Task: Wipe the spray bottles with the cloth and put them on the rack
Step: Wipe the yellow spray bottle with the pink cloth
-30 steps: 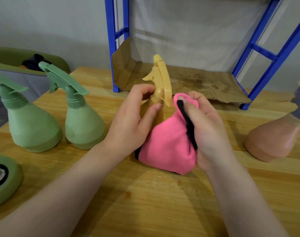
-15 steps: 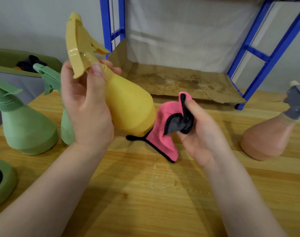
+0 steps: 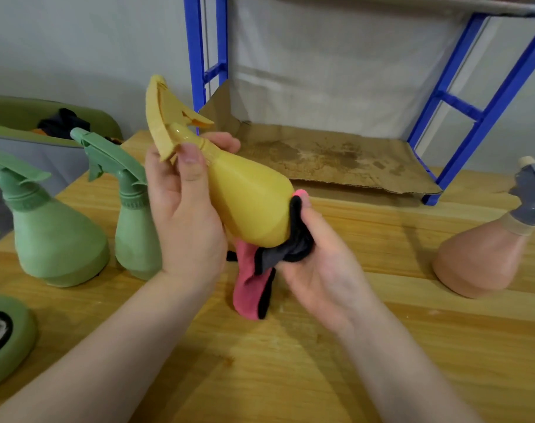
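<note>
Left hand (image 3: 187, 215) grips the glossy yellow plastic spray bottle (image 3: 248, 203) by its neck, tilted above the wooden tabletop (image 3: 290, 361); right hand (image 3: 318, 270) clutches the bunched pink-and-black cloth (image 3: 254, 285) against its base.

Two bottles (image 3: 77, 227) stand left of the rack (image 3: 461, 108); another bottle (image 3: 486, 248) stands right, on the table (image 3: 290, 377).

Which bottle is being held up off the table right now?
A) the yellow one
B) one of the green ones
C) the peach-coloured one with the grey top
A: the left hand holds the yellow spray bottle tilted in the air by its neck, while the right hand presses the pink cloth to its base; the other bottles stand on the table.
</note>
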A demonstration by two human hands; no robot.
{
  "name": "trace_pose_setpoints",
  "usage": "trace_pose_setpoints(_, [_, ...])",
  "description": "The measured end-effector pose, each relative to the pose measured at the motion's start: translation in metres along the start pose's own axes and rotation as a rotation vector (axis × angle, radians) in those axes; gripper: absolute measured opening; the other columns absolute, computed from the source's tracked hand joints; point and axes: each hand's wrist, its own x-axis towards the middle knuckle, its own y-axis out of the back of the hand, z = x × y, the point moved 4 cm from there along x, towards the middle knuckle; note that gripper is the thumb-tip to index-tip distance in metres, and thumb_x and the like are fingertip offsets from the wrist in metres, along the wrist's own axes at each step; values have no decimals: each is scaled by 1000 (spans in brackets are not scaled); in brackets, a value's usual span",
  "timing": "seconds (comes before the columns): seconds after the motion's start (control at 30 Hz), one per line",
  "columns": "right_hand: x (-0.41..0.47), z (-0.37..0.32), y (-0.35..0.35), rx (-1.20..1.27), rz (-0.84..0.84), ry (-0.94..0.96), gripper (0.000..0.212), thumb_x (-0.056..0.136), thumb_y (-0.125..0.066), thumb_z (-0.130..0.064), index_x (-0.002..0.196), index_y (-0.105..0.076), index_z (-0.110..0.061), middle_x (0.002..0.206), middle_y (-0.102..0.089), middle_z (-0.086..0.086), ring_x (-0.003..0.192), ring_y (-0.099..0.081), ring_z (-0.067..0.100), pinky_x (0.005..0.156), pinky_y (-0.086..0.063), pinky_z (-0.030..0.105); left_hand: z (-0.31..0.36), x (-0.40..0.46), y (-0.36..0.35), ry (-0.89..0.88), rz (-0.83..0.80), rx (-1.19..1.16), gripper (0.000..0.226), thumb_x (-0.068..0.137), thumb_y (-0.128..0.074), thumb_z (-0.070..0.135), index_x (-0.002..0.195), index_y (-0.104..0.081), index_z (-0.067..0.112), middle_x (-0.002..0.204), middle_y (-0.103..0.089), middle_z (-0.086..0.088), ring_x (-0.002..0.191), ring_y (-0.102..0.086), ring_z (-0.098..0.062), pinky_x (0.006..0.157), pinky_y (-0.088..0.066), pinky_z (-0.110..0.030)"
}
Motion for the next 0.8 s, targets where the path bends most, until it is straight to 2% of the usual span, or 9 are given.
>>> trace_pose_setpoints(0.1, [4, -7, 7, 20, 86, 121, 41, 90, -58, -37, 118, -64, -8, 117, -66, 12, 98, -65, 26, 70, -57, 31, -1, -11, -13, 82, -78, -24, 19, 103, -40, 25, 108, -55, 15, 99, -69, -1, 100, -60, -23, 95, -47, -40])
trace_pose_setpoints(0.13, [4, -7, 8, 5, 99, 122, 37, 93, -55, -37, 117, -64, -9, 115, -66, 12, 94, -64, 25, 69, -56, 31, -2, -14, -13, 103, -89, -4, 21, 103, -40, 25, 112, -57, 16, 102, -69, -2, 104, -61, -22, 96, -47, -38])
trace_pose_setpoints(0.27, [5, -4, 11, -69, 47, 7, 40, 103, -41, -40, 122, -65, -14, 125, -69, 11, 119, -63, 26, 105, -46, 45, 1, -18, -16, 45, -176, 101, 26, 101, -42, 28, 118, -55, 14, 108, -65, -9, 104, -60, -19, 92, -48, -35])
trace_pose_setpoints(0.33, [4, -8, 11, -101, 14, -70, 47, 97, -45, -44, 130, -60, -14, 127, -68, 10, 121, -62, 26, 108, -45, 47, 4, -16, -17, -8, -220, 113, 23, 100, -42, 27, 116, -54, 14, 106, -64, -9, 102, -59, -19, 91, -47, -34])
trace_pose_setpoints(0.47, [-2, -17, 12, -187, -28, -198, 49, 99, -44, -42, 136, -56, -11, 124, -68, 17, 112, -68, 30, 94, -56, 42, 7, -12, -15, -61, -282, 133, 20, 100, -41, 24, 115, -52, 16, 103, -63, -4, 100, -59, -17, 90, -47, -33])
trace_pose_setpoints(0.53, [-3, -18, 16, -206, 0, -232, 46, 103, -43, -39, 135, -57, -10, 121, -70, 17, 106, -70, 28, 80, -61, 36, 8, -12, -16, -96, -340, 156, 20, 100, -40, 21, 115, -51, 13, 102, -63, -6, 100, -60, -15, 90, -46, -31])
trace_pose_setpoints(0.6, [-3, -21, 19, -238, 51, -235, 44, 101, -48, -39, 132, -60, -10, 119, -71, 15, 105, -71, 26, 74, -61, 32, 7, -12, -18, -120, -378, 192, 19, 100, -39, 18, 114, -50, 12, 101, -62, -9, 100, -60, -13, 91, -45, -29])
trace_pose_setpoints(0.7, [-2, -26, 23, -308, 115, -163, 36, 94, -60, -33, 116, -69, -6, 105, -75, 13, 92, -74, 21, 70, -61, 29, 6, -9, -16, -111, -387, 198, 19, 100, -40, 19, 114, -51, 14, 100, -63, -8, 101, -61, -17, 93, -45, -30])
trace_pose_setpoints(0.8, [-3, -29, 25, -444, 162, -42, 26, 96, -60, -28, 92, -72, -5, 84, -77, 9, 75, -73, 15, 65, -58, 26, 4, -7, -14, -95, -373, 200, 19, 101, -41, 23, 113, -52, 16, 100, -64, -4, 100, -61, -20, 92, -47, -36])
